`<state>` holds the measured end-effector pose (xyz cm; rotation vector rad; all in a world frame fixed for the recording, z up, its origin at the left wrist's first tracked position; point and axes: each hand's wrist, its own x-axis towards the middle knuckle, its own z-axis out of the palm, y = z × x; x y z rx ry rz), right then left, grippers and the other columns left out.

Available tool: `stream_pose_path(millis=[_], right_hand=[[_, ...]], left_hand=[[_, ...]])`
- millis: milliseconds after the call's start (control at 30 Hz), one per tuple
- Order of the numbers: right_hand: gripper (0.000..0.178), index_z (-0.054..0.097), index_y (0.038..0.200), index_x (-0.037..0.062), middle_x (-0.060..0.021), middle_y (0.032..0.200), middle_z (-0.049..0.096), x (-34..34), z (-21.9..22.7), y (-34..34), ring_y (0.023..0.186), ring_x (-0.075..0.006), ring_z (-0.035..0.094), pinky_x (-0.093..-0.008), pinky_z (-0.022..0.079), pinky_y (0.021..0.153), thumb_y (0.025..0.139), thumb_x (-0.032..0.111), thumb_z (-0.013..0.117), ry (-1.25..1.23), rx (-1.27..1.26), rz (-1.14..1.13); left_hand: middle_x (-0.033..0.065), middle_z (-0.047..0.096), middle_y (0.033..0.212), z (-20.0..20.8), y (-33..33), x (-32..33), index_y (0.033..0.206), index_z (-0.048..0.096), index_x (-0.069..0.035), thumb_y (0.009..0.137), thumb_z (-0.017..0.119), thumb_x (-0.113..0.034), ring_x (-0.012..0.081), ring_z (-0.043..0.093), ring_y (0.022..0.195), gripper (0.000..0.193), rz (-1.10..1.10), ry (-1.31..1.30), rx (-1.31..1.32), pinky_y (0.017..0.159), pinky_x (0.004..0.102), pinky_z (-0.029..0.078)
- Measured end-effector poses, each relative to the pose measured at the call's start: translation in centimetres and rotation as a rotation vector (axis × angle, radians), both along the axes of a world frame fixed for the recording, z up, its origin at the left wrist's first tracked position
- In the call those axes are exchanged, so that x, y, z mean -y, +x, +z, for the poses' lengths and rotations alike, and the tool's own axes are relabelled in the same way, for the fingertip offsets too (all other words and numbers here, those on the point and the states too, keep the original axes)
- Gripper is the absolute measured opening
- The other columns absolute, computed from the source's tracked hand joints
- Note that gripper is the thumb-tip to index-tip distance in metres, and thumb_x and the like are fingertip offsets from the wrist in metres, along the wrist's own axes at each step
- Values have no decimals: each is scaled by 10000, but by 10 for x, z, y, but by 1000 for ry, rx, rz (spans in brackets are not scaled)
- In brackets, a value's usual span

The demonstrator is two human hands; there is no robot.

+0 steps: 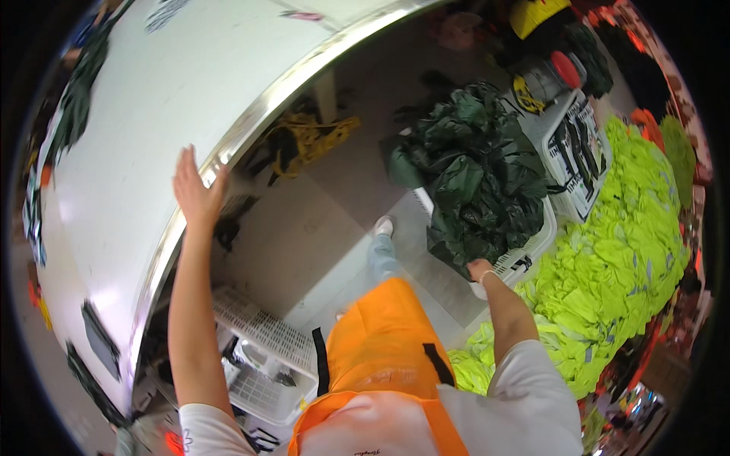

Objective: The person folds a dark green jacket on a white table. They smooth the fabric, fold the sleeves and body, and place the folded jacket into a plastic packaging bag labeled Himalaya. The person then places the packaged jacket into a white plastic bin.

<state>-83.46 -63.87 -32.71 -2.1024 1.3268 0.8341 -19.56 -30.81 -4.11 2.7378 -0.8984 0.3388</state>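
Observation:
My left hand (199,190) is at the metal-edged rim of the white table (228,83), its fingers stretched out and apart, holding nothing. Down to the right, my right hand (480,270) is closed at the near corner of a white plastic basket (536,251). Its fingers pinch the edge of the thin dark green fabric (487,167) heaped in that basket; the fingertips are partly hidden. The fabric lies crumpled and rises above the basket's sides.
A large pile of bright yellow-green fabric (608,235) lies right of the basket. Behind stand another white basket (578,159) and a clear jar with a red lid (566,70). Yellow-and-black material (312,144) lies below the table. White crates (262,380) stand lower left.

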Motion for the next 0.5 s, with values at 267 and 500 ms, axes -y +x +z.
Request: stream_pose_path(millis=[267,500], right_hand=[[268,634,974,49,-194,906,656,151,-88,225,891,-368,623,-429,496,793,843,281,599,-175,631,-433],[625,398,1299,24,-226,1378,396,309,-87,364,1234,-400,415,-453,412,976,770,158,702,-411,270,-396]], left_hand=[[165,396,1417,-57,30,148,1400,386,-108,770,668,-437,323,397,1293,765,-49,212,209,1034,412,354],[172,364,1438,-56,32,156,1422,340,-80,836,589,-397,374,379,1297,711,-77,233,144,1036,445,339]])
